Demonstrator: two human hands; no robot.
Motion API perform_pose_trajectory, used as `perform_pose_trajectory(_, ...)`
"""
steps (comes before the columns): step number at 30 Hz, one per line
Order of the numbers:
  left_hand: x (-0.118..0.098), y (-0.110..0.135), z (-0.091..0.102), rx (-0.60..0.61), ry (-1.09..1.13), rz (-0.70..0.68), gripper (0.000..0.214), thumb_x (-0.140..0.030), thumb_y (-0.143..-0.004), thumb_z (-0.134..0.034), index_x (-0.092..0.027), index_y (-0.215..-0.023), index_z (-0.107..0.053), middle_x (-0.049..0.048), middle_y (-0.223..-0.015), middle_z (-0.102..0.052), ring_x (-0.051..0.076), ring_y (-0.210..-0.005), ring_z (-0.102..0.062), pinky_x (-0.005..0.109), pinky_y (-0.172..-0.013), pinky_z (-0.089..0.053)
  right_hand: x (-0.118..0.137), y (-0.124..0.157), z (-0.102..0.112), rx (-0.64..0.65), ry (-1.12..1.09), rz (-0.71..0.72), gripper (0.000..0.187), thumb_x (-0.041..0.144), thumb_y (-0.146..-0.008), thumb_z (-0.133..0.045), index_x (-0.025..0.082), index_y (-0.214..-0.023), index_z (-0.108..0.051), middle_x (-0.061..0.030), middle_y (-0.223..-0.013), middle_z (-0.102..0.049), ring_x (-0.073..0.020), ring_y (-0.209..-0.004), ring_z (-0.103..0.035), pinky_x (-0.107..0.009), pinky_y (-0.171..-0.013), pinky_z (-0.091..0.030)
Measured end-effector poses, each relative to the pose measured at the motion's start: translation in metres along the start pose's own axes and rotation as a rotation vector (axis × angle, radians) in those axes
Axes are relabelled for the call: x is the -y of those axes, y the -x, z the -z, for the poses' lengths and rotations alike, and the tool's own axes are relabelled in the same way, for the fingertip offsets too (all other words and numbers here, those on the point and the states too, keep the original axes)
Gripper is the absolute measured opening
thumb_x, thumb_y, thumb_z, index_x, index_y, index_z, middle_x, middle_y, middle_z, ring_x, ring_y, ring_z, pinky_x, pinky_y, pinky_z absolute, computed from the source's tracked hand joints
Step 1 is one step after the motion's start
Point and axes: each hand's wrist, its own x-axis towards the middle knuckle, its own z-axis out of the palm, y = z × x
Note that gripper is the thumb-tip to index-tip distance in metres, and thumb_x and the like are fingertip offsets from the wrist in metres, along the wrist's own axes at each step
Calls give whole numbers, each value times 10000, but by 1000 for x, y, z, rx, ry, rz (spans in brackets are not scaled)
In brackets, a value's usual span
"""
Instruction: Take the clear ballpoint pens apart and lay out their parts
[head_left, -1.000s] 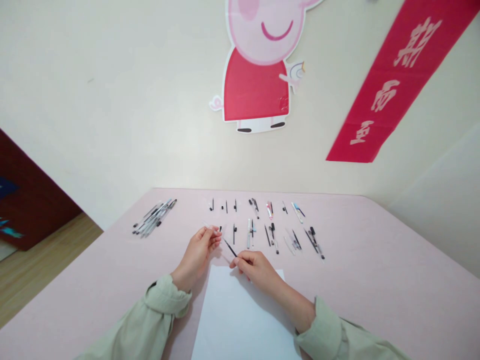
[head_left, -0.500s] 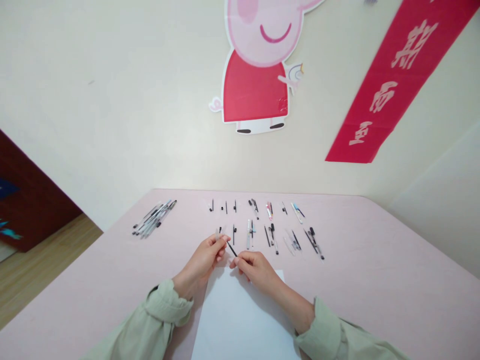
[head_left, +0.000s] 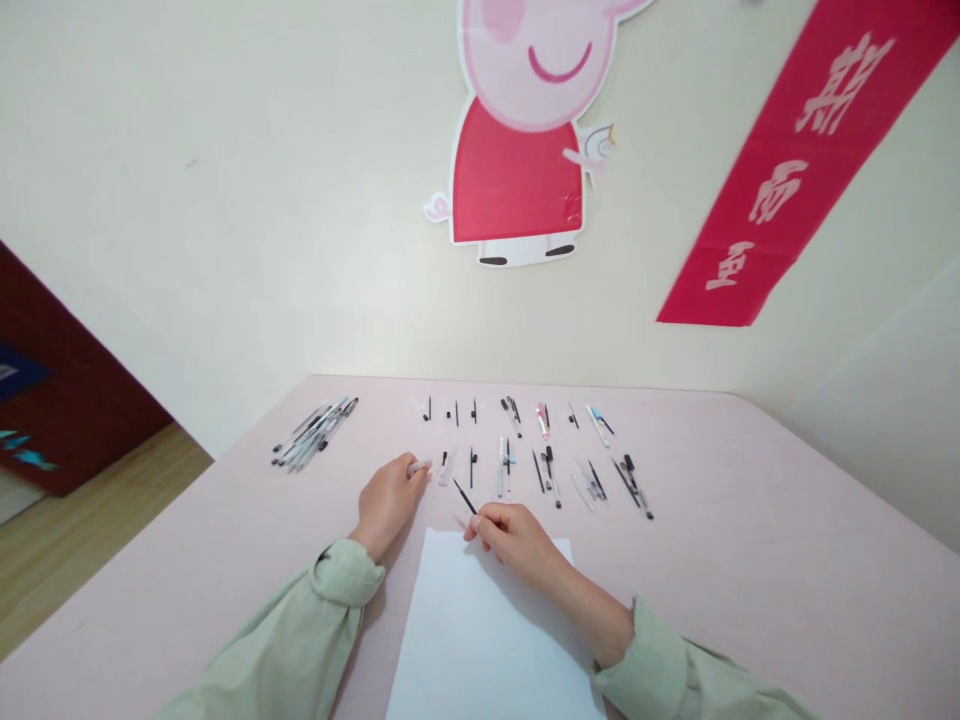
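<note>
My right hand (head_left: 514,540) pinches a slim black pen refill (head_left: 465,497) above the top edge of a white sheet of paper (head_left: 487,620); the refill tilts up to the left. Farther left, my left hand (head_left: 391,500) is closed with its fingertips low over the table, around a small whitish, see-through piece (head_left: 418,467) that looks like a pen barrel, mostly hidden by the fingers. Just right of these fingertips lie a clear barrel (head_left: 447,468) and a small black pen part (head_left: 444,457).
Sorted groups of pen parts lie in two rows, among them a black refill with a cap (head_left: 472,467) and black pieces (head_left: 634,485) at the right end. A pile of pens (head_left: 315,433) lies at the left on the pink table (head_left: 750,560). The wall (head_left: 337,250) stands behind.
My left hand has come away from the refill's tip and moved left, down to the table. The right hand still holds the refill in nearly the same place.
</note>
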Motion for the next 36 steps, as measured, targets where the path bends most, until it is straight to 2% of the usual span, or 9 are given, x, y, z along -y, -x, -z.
perform_pose_trajectory(10,-8,0,1,11,366,10,370,-472,-852,-359,-197,-728,-572,44,-717,-654,210,-703,-593,286,-616,-396,-1,-1,1,-18,-38,0,320,278,-878,-456,151,-713,-699,24,-553,-501,-82,-466,-409,-206,-500,-301)
perform_pose_trajectory(12,-21,9,0,114,517,8,404,-512,-829,-378,-185,-724,-590,2,-587,-587,179,-582,-546,272,-547,-380,0,-1,1,-31,-62,10,343,304,-885,-448,146,-707,-696,22,-542,-493,-86,-464,-405,-210,-495,-302)
perform_pose_trajectory(14,-35,20,-3,305,665,11,439,-556,-806,-396,-175,-718,-594,-44,-476,-482,137,-452,-445,251,-470,-328,0,-1,0,-41,-87,20,365,337,-886,-450,145,-683,-685,22,-525,-479,-92,-468,-405,-213,-491,-302)
perform_pose_trajectory(17,-51,34,-8,484,801,-34,427,-570,-791,-425,-178,-680,-550,-59,-470,-459,103,-416,-384,233,-443,-303,-2,-1,-1,-54,-120,35,406,397,-885,-452,147,-643,-660,20,-516,-471,-100,-475,-405,-220,-492,-305)
perform_pose_trajectory(23,-49,33,-10,393,843,-6,404,-572,-801,-435,-188,-774,-553,-76,-467,-431,119,-437,-397,231,-458,-303,-2,0,-2,-50,-91,49,483,446,-913,-404,152,-641,-674,17,-519,-478,-105,-478,-415,-234,-527,-324)
perform_pose_trajectory(27,-31,17,-3,74,663,-24,369,-525,-838,-417,-208,-665,-494,-67,-520,-420,130,-507,-402,244,-517,-300,-1,1,-4,-33,-38,48,485,404,-931,-379,156,-660,-695,12,-525,-489,-109,-490,-434,-237,-550,-335)
perform_pose_trajectory(29,-24,12,0,-27,561,-37,359,-486,-853,-419,-210,-627,-460,-56,-549,-431,139,-552,-411,252,-547,-299,-1,2,-4,-27,-23,58,447,362,-926,-394,158,-663,-694,12,-535,-498,-106,-498,-438,-235,-555,-337)
perform_pose_trajectory(32,-24,13,1,41,554,-89,353,-467,-867,-412,-212,-624,-444,-55,-558,-422,142,-566,-414,255,-559,-306,0,0,-1,-41,-29,73,338,294,-893,-445,168,-690,-684,22,-556,-508,-100,-500,-439,-231,-552,-341)
perform_pose_trajectory(36,-42,27,2,339,695,-191,365,-494,-884,-381,-211,-676,-479,-71,-517,-396,129,-506,-387,246,-533,-310,9,-3,12,-169,-238,32,168,286,-821,-528,189,-885,-650,21,-702,-575,-92,-496,-454,-229,-518,-367)
